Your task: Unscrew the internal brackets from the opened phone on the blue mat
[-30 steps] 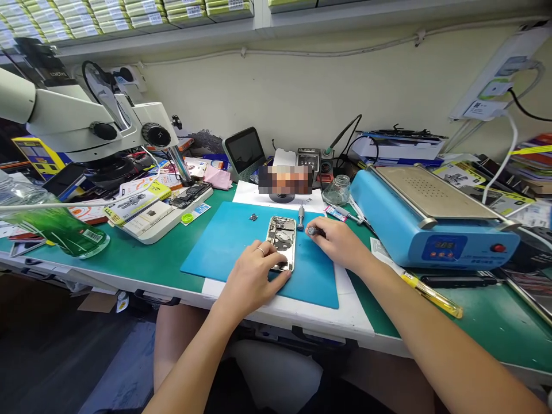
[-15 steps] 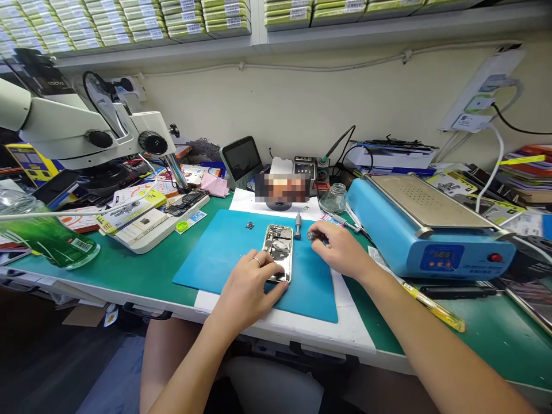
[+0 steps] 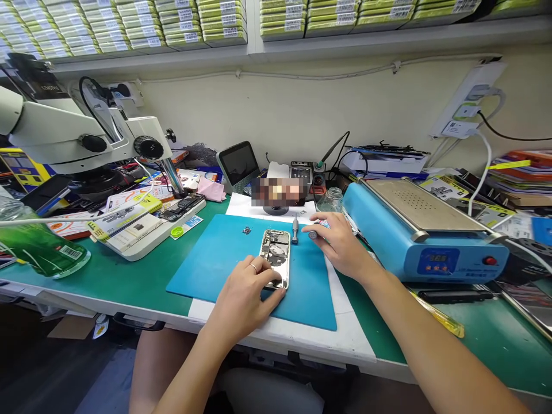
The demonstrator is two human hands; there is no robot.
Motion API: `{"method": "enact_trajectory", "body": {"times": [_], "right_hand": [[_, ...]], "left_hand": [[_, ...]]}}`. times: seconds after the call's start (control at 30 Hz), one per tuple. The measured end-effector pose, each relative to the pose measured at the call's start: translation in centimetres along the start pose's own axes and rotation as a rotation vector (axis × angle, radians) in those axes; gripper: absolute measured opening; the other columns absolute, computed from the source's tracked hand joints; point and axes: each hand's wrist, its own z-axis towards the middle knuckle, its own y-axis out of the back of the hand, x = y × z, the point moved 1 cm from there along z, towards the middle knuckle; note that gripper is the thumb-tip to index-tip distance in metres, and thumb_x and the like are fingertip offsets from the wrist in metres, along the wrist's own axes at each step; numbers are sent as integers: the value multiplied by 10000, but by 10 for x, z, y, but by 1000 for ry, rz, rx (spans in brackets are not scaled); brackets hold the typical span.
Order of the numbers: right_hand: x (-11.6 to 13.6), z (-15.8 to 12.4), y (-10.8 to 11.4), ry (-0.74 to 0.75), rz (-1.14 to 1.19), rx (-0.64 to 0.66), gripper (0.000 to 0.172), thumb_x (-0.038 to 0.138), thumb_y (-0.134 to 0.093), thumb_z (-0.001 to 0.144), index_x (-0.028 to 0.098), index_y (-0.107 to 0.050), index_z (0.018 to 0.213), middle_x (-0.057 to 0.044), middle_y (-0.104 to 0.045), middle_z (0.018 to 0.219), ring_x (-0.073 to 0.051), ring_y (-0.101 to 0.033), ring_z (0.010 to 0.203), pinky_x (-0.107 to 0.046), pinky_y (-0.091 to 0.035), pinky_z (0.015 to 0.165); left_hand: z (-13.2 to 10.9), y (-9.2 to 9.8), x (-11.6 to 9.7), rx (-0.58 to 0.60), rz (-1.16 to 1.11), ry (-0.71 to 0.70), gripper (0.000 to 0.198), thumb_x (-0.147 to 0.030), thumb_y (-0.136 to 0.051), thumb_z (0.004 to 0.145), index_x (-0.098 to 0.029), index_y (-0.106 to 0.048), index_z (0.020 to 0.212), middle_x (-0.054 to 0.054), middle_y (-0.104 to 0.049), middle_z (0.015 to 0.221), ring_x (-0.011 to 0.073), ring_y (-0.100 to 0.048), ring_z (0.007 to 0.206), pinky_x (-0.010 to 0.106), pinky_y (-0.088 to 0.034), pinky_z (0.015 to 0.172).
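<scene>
An opened smartphone (image 3: 276,253) lies on the blue mat (image 3: 224,241), its inner parts bare. My left hand (image 3: 245,293), with a ring on one finger, grips the phone's lower end, fingertips over its bottom part and thumb at the bottom edge. Right of the phone, my right hand (image 3: 342,244) is raised above the mat's edge. It holds a small screwdriver (image 3: 313,234), whose round end shows between the fingers; most of its shaft is hidden. Between the phone and that hand is another grey screwdriver (image 3: 295,231). Several tiny dark parts (image 3: 246,230) lie beyond the phone to the left.
A blue heating machine (image 3: 431,230) stands right, behind a yellow-handled tool (image 3: 444,319). A glass jar (image 3: 331,200) and a soldering iron (image 3: 334,149) are at the back. At left are a microscope (image 3: 86,138), boxes (image 3: 129,221) and a green bottle (image 3: 52,253).
My right hand's fingers have shifted and straightened around the screwdriver. My left hand stays on the phone. The whole view has shifted slightly.
</scene>
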Motion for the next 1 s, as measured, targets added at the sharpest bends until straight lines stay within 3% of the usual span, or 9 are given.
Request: {"method": "enact_trajectory", "body": {"times": [0.1, 0.4, 0.6, 0.8, 1.0], "right_hand": [[-7, -1, -3, -3, -25, -2, 264, 304, -633, 1009, 227, -669, 1259, -103, -593, 1440, -290, -566, 1320, -551, -492, 1097], [-27, -1, -19, -33, 6, 131, 303, 347, -633, 1015, 211, -648, 1285, -106, -642, 1369, -235, -672, 1150, -455, -595, 966], [-18, 8, -21, -21, 56, 108, 323, 352, -640, 1011, 200, -641, 1296, -105, -651, 1353, -242, -675, 1153, -469, -591, 974], [1, 17, -35, -13, 16, 92, 312, 348, -636, 1012, 208, -645, 1291, -105, -643, 1365, -245, -663, 1174, -478, -579, 995], [2, 14, -37, -50, -40, 128, 280, 349, -636, 1014, 196, -659, 1246, -96, -672, 1292, -218, -688, 1084, -431, -606, 924]], "left_hand": [[0, 0, 0, 3, -3, 1, 123, -323, -612, 1000, -246, -707, 985, 54, -643, 1020, 247, -595, 949, 432, -522, 837], [-1, -1, 0, 16, -5, -4, 104, -304, -609, 999, -244, -693, 1000, 55, -638, 1019, 255, -588, 959, 439, -522, 828], [-1, -2, 1, 17, -5, -6, 105, -312, -605, 1002, -248, -688, 1009, 57, -645, 1021, 258, -593, 956, 443, -526, 831], [-1, -2, 0, 16, -9, -5, 110, -308, -598, 1007, -252, -686, 1042, 57, -650, 1015, 258, -590, 949, 438, -519, 819], [-1, -3, 0, 19, -17, -2, 104, -305, -606, 1001, -249, -687, 1033, 54, -645, 1017, 254, -587, 937, 444, -517, 821]]}}
